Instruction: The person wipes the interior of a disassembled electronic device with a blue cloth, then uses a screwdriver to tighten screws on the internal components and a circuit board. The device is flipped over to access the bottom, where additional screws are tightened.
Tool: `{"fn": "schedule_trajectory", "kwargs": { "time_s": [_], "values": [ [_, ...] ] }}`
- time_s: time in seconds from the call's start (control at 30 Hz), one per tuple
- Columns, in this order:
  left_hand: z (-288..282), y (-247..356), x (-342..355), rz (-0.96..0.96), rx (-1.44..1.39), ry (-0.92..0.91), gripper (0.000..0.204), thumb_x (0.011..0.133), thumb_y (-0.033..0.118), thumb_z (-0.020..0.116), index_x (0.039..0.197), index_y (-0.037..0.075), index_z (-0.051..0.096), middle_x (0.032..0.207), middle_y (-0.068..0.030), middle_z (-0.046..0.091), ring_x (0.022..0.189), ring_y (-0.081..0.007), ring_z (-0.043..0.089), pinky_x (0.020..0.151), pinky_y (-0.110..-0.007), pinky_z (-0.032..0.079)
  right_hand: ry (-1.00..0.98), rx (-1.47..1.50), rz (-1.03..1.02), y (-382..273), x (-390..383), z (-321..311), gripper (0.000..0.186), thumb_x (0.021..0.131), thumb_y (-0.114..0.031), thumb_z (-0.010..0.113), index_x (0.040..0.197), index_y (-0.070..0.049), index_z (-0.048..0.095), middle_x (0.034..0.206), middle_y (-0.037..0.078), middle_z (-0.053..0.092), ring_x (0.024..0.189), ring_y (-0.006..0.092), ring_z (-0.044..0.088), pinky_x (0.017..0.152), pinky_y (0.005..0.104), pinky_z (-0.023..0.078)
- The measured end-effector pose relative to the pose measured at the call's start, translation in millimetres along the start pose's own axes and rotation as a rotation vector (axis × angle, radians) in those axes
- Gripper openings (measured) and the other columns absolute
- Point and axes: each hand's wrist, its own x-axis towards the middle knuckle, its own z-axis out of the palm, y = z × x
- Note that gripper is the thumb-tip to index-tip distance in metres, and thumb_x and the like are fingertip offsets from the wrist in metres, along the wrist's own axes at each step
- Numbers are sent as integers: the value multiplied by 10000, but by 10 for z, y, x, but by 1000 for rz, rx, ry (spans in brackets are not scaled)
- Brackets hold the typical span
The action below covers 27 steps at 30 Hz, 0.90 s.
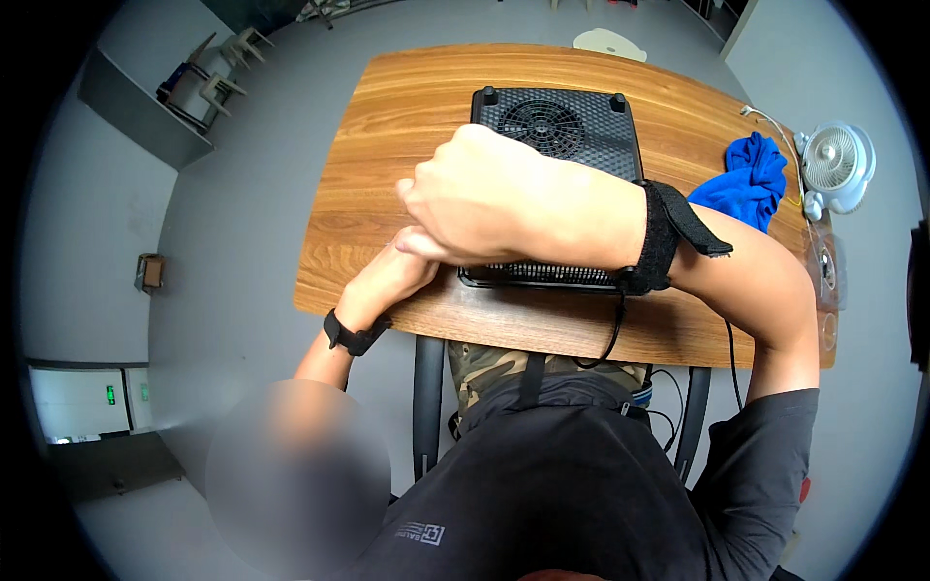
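Note:
A black appliance (581, 111) with a round fan grille and small feet lies on the wooden table, its vented underside facing up; it resembles an induction cooker. My right hand (475, 198) is above its left part, covering much of it. The fingers are curled closed, and whatever they grip, if anything, is hidden. Beneath and to the left of it, my left hand (399, 274) reaches up close to the appliance's near left corner. Its fingers disappear under the right hand, so their grip does not show. Black straps circle both wrists.
The wooden table (378, 145) has rounded corners. A crumpled blue cloth (746, 184) lies at its right side, beside a small white fan (835, 165) with a cable. Clear plastic containers (826, 276) sit near the right edge. A black cord (615, 334) hangs from my right wrist strap.

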Motion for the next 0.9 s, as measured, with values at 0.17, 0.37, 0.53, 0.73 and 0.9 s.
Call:
{"fn": "schedule_trajectory", "kwargs": {
  "time_s": [0.17, 0.37, 0.53, 0.73, 0.9],
  "values": [
    [47, -157, 47, 67, 66, 35, 279, 930, 82, 621, 1187, -26, 641, 1160, -270, 683, 1119, -418, 643, 932, -451, 529, 296, 89, -103, 19, -140, 125, 360, 953, -327, 660, 1014, 27, 674, 696, 178, 695, 682, 357, 719, 610, 424, 580],
    [-30, 0, 11, 69, 206, -33, 327, 933, 97, 643, 1236, -24, 629, 1215, -283, 658, 1142, -419, 617, 973, -454, 515, 94, 97, -34, -16, -11, 62, 311, 924, -198, 638, 1107, 53, 614, 684, 177, 685, 677, 372, 712, 618, 447, 580],
    [32, 202, 2, -74, -67, 134, 328, 947, 93, 632, 1258, -11, 630, 1253, -250, 662, 1190, -398, 602, 1001, -453, 504, 271, 132, -41, -22, -85, 148, 360, 945, -288, 636, 1098, 38, 654, 693, 159, 705, 715, 375, 730, 627, 449, 583],
    [-45, -149, -6, -16, 261, -11, 415, 934, 82, 654, 1334, -4, 584, 1339, -243, 633, 1235, -390, 596, 1026, -447, 491, 67, 34, -57, 21, 67, 119, 566, 915, -523, 632, 1067, 21, 678, 739, 157, 724, 780, 354, 744, 672, 443, 591],
    [-91, 51, -73, -52, 105, -9, 380, 971, 138, 675, 1338, 62, 617, 1365, -214, 643, 1277, -361, 595, 1036, -432, 489, -1, 79, 89, -63, 60, 21, 660, 922, -623, 635, 1131, -1, 707, 787, 129, 749, 825, 344, 751, 733, 451, 598]
  ]
}}
